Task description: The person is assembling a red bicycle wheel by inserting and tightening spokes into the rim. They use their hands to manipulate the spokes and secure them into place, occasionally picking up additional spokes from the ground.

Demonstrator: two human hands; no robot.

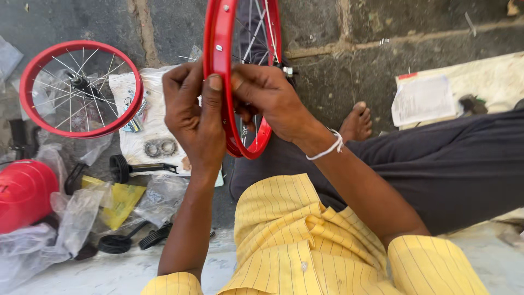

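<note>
Red wheel rim (221, 65) upright btwn both hands, left hand (191, 117) fingers clamped on rim, right hand (267, 95) pinching it.

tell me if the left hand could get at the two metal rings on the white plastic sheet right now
Probably not right away: the left hand is gripping the upright red wheel rim. The two metal rings lie uncovered on the white plastic sheet just below it, so once freed the way looks open.

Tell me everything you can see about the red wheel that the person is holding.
The red wheel rim stands upright, edge-on to the camera, its top cut off by the frame. It looks like painted metal, with thin silver spokes running to a hub and axle end. The left hand and right hand both grip it, thumbs pressed on the rim's outer face.
</note>
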